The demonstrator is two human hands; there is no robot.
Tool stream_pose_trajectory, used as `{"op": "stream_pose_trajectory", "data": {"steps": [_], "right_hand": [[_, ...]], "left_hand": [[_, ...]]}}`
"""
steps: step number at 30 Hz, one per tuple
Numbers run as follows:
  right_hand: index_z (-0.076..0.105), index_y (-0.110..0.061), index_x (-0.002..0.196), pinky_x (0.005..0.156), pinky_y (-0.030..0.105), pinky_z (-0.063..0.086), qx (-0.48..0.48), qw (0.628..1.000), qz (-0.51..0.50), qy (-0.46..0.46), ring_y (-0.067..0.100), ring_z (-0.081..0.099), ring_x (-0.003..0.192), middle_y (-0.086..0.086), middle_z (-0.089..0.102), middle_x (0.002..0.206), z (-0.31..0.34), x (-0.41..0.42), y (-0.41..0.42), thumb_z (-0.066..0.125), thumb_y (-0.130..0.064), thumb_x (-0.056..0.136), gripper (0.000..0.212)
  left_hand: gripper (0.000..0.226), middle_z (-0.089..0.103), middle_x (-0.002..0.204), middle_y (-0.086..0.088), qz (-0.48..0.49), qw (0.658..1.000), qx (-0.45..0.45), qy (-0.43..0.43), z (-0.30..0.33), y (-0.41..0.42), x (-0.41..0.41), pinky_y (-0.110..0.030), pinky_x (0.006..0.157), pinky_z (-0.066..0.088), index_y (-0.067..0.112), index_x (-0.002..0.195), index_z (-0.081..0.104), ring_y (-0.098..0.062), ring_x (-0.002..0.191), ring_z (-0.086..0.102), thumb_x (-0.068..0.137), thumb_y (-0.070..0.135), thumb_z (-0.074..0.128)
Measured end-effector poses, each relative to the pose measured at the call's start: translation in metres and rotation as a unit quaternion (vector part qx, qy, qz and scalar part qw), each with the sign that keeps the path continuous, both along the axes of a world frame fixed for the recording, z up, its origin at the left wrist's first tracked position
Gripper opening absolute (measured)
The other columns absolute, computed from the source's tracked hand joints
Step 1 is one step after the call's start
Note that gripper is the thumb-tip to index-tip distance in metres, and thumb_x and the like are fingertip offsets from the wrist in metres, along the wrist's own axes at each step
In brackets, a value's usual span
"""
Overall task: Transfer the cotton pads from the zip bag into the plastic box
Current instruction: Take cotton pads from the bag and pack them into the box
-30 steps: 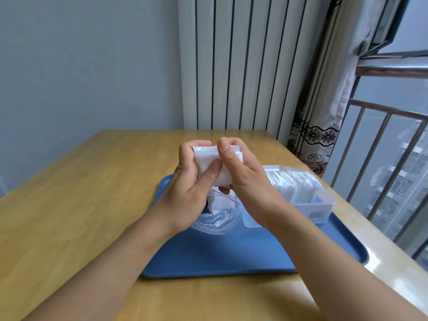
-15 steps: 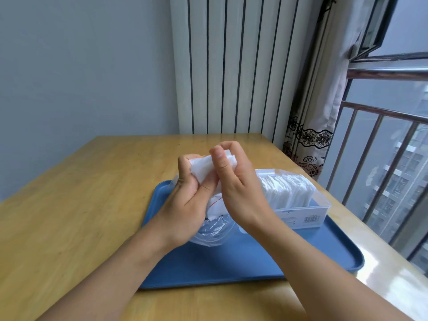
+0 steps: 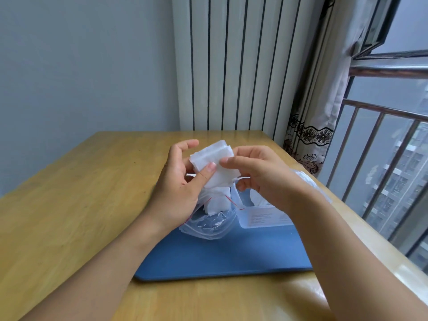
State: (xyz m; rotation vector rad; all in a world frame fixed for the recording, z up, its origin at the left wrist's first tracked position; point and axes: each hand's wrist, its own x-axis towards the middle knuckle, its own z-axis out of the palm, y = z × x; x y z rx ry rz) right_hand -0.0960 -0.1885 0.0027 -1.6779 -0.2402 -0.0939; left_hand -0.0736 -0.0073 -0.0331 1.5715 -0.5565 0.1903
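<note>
Two hands are in view above one blue tray (image 3: 222, 258), which lies on the wooden tabletop (image 3: 76, 205).

Left hand (image 3: 178, 181): the thumb presses the near face of a small stack of white cotton pads (image 3: 214, 162); the index finger is raised and curved behind the stack. The stack is thus gripped between thumb and fingers.

Right hand (image 3: 259, 174): the fingertips pinch the right edge of the same stack. Both hands hold the stack clear of the tray. At least two pad edges show at the top of the stack; the exact count cannot be determined.

One clear zip bag (image 3: 210, 218) with a red seal line hangs under the left hand, its lower part resting on the tray. More pads are visible inside it, count unclear.

One clear plastic box (image 3: 261, 218) with a printed label stands on the tray, just right of the bag and largely hidden by the right forearm.
</note>
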Motion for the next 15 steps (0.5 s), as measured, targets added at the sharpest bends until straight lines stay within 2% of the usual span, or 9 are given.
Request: {"op": "stream_pose_trajectory", "data": {"steps": [2, 4, 6, 8, 11, 13, 15], "right_hand": [[0.073, -0.004, 0.086, 0.053, 0.022, 0.038, -0.002, 0.997, -0.078, 0.001, 0.012, 0.051, 0.058, 0.001, 0.064, 0.067, 0.003, 0.003, -0.009, 0.076, -0.018, 0.085, 0.015], [0.073, -0.002, 0.083, 0.050, 0.021, 0.034, -0.032, 0.977, -0.209, -0.019, 0.009, 0.046, 0.051, -0.006, 0.058, 0.056, 0.004, 0.007, -0.025, 0.078, -0.019, 0.080, 0.018], [0.073, -0.007, 0.083, 0.046, 0.019, 0.033, -0.093, 0.948, -0.304, -0.018, 0.009, 0.044, 0.050, -0.005, 0.058, 0.059, 0.006, 0.008, -0.037, 0.080, -0.019, 0.075, 0.016], [0.071, -0.014, 0.092, 0.046, 0.021, 0.035, -0.149, 0.934, -0.325, 0.009, 0.010, 0.049, 0.053, -0.002, 0.063, 0.072, 0.006, 0.007, -0.041, 0.081, -0.020, 0.073, 0.022], [0.066, -0.019, 0.104, 0.052, 0.024, 0.043, -0.236, 0.919, -0.315, 0.018, 0.011, 0.061, 0.062, 0.001, 0.068, 0.085, 0.002, 0.007, -0.035, 0.079, -0.023, 0.072, 0.034], [0.064, -0.020, 0.105, 0.060, 0.028, 0.049, -0.307, 0.894, -0.327, 0.007, 0.015, 0.065, 0.075, 0.000, 0.068, 0.089, -0.005, 0.009, -0.034, 0.077, -0.026, 0.071, 0.038], [0.062, -0.020, 0.102, 0.061, 0.029, 0.045, -0.367, 0.868, -0.336, 0.004, 0.020, 0.063, 0.084, -0.002, 0.065, 0.090, -0.011, 0.013, -0.031, 0.078, -0.028, 0.069, 0.038]], "left_hand": [[0.052, 0.072, 0.108, 0.012, 0.025, 0.999, 0.033, -0.031, -0.002, 0.001, 0.002, -0.040, 0.092, 0.054, 0.039, 0.126, 0.041, -0.011, 0.097, 0.068, 0.082, 0.050, 0.068], [0.057, 0.068, 0.109, 0.017, 0.065, 0.990, 0.090, -0.090, -0.004, 0.003, 0.004, -0.030, 0.095, 0.048, 0.038, 0.128, 0.041, -0.004, 0.109, 0.062, 0.079, 0.054, 0.065], [0.057, 0.064, 0.114, 0.018, 0.094, 0.971, 0.154, -0.159, -0.006, 0.006, 0.004, -0.024, 0.097, 0.044, 0.033, 0.129, 0.047, -0.004, 0.115, 0.057, 0.079, 0.055, 0.064], [0.052, 0.062, 0.116, 0.018, 0.107, 0.950, 0.202, -0.212, -0.006, 0.006, 0.003, -0.017, 0.098, 0.040, 0.030, 0.126, 0.053, -0.006, 0.116, 0.055, 0.081, 0.054, 0.062], [0.048, 0.061, 0.115, 0.017, 0.101, 0.937, 0.231, -0.242, -0.007, 0.007, 0.001, -0.006, 0.095, 0.033, 0.027, 0.121, 0.058, -0.008, 0.114, 0.054, 0.081, 0.052, 0.062], [0.045, 0.062, 0.114, 0.017, 0.092, 0.933, 0.239, -0.252, -0.008, 0.004, 0.001, -0.006, 0.095, 0.033, 0.026, 0.118, 0.060, -0.008, 0.112, 0.054, 0.081, 0.052, 0.062], [0.043, 0.063, 0.113, 0.017, 0.090, 0.928, 0.246, -0.265, -0.008, 0.005, 0.001, -0.009, 0.095, 0.035, 0.026, 0.115, 0.062, -0.009, 0.111, 0.054, 0.081, 0.052, 0.062]]}}
